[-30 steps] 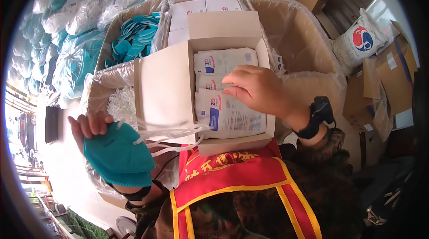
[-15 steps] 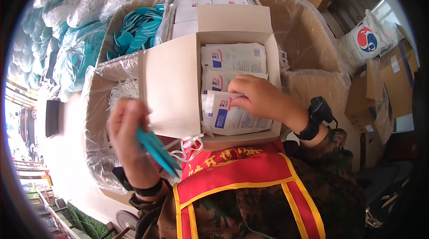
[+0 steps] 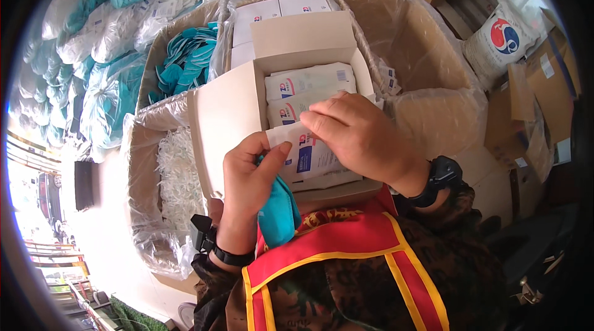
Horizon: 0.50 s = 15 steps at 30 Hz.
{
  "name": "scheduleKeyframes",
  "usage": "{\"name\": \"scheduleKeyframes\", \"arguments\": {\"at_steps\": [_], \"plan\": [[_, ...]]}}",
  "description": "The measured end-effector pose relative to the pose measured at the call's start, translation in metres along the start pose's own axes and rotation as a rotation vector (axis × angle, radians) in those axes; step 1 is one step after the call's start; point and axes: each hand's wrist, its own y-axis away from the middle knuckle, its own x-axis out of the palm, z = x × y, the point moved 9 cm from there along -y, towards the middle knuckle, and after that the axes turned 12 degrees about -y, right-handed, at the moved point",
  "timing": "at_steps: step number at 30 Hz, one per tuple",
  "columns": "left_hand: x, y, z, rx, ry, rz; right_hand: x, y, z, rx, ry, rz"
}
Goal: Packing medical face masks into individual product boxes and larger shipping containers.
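My left hand is closed, with a teal folded fabric piece hanging below its fingers. Its thumb and fingers also pinch the left side of a white printed packet. At the packet's upper edge, my right hand is closed in a pinch. This packet is tilted over the near end of an open cardboard box. Behind it, similar white packets lie in a row inside the box. My right fingers hide part of the packet's top edge.
A lined bin of teal pieces stands at the back left, with white strands in a nearer one. White boxes sit behind the open box. To the right are a large lined carton and a white sack.
My left hand has moved right and up with the teal piece, from beside the box to the packet's left side. My right hand now grips the packet's upper edge, and the packet has lifted slightly.
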Motion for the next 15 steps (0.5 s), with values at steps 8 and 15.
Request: {"name": "scheduleKeyframes", "arguments": {"at_steps": [8, 15], "plan": [[0.001, 0.005, -0.017, 0.117, -0.166, -0.168, 0.003, 0.007, 0.014, -0.088, 0.001, -0.034], [-0.003, 0.012, -0.026, 0.216, -0.311, -0.231, -0.001, 0.021, -0.008, 0.136, -0.181, -0.036]]}}
